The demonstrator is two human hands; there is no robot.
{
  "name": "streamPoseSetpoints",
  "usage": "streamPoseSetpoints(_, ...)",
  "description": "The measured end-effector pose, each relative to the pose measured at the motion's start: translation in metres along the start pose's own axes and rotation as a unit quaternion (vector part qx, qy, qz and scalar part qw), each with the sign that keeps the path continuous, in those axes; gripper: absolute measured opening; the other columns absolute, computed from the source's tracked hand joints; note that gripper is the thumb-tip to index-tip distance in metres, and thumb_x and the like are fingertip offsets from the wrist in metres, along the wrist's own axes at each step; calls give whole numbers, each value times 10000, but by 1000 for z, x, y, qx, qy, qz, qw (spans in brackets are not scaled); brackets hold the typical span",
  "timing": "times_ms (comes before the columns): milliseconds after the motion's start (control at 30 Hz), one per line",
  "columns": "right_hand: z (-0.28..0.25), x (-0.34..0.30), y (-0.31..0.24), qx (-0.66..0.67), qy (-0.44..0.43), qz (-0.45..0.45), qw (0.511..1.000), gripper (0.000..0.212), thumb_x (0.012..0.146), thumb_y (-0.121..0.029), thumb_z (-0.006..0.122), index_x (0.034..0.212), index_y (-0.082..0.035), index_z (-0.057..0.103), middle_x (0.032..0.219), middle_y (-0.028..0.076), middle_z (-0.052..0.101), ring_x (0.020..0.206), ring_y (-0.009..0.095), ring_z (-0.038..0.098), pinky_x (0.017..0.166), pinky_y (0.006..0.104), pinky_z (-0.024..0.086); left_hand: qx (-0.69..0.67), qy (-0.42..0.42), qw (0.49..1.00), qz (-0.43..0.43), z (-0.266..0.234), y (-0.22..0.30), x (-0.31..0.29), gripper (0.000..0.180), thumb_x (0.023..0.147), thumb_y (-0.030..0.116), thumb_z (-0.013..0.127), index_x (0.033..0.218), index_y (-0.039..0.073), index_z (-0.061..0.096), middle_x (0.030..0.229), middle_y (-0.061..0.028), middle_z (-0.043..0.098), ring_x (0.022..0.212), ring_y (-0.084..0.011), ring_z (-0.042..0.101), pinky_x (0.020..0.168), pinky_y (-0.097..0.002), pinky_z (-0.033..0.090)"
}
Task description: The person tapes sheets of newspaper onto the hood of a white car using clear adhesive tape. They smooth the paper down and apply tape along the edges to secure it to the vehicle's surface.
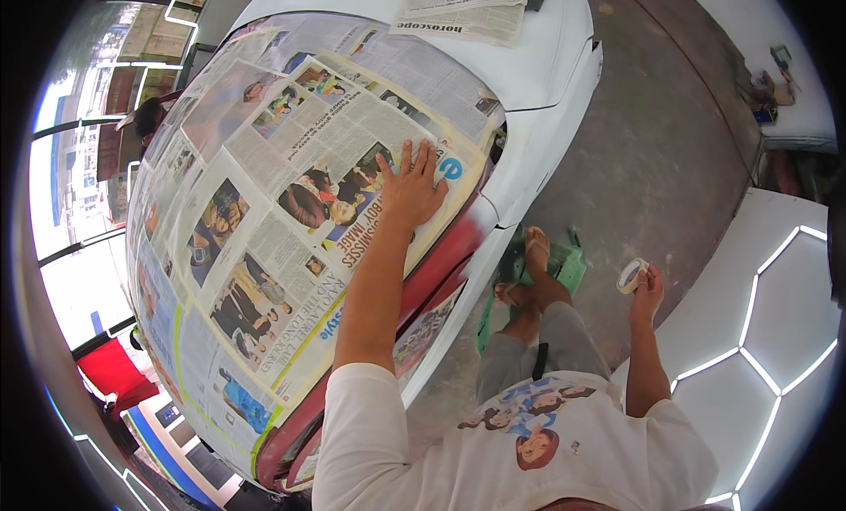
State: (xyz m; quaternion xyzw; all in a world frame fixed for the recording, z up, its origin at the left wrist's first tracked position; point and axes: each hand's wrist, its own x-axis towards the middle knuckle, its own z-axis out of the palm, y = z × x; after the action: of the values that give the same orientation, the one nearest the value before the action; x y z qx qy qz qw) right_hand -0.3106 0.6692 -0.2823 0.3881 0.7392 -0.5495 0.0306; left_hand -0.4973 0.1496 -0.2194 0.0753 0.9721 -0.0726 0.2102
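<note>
Newspaper (264, 172) hides much of the car (551, 62), cropped above.

The car (557, 57) carried newspaper sheets (264, 172) spread across its curved middle and a loose newspaper (463, 16) on its white far panel. The floor (656, 114), right of the car, carried a green stool (571, 271) just beside it.

Left of centre, grey-beige newspaper sheets (256, 163) carry multicoloured photographs. The curved car body (548, 66) at top centre is white, the ring-shaped tape roll (625, 288) at right cream.
</note>
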Motion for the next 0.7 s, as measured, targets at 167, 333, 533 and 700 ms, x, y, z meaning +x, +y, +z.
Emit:
streamPoseSetpoints(167,-18,21,55,37,-26,-33,998,433,1081,-216,590,1443,10,518,1362,176,613,1239,291,616,995,404,558,-24,26,999,5,13,12,18,778,1053,577,340,1645,75,280,1743,-76,210,1617,-309,130,1196,-781,50)
streamPoseSetpoints(333,0,2,52,-88,4,-1,996,521,1078,-322,580,1457,27,507,1387,260,589,1235,387,644,959,459,620,-54,-2,998,13,15,16,18,816,1028,677,323,1662,166,269,1740,-59,221,1617,-286,121,1251,-701,-1)
streamPoseSetpoints(533,-11,23,49,-13,-47,-28,998,442,1092,-218,543,1440,44,466,1365,218,586,1218,329,621,1012,440,567,-75,55,995,19,21,24,47,734,1053,653,302,1657,235,296,1738,-65,227,1615,-289,140,1264,-669,3)
streamPoseSetpoints(700,-3,21,17,38,-43,-3,998,351,1082,-161,554,1388,5,514,1291,136,638,1146,229,646,957,368,563,-126,70,989,-12,6,32,68,753,1065,655,268,1676,217,227,1743,-83,200,1621,-306,97,1276,-636,15)
